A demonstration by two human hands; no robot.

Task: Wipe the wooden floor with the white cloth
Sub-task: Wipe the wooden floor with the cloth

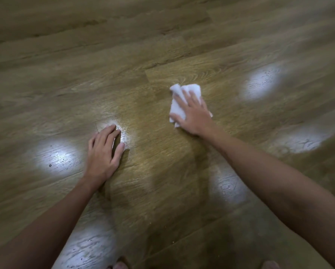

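Head view: right hand (192, 113) grip flat, fingers spread, pressing bunched white cloth (192, 87) onto wooden floor (162, 45) right of centre, left hand (104, 152) loose, empty, floor-braced; unpinched cloth may slip from under the palm, skipping patches.

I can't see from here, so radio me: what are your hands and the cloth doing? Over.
Right hand flat on white cloth, pressing it to wooden floor. Left hand open, braced on floor. Nothing seen blocking the cloth.
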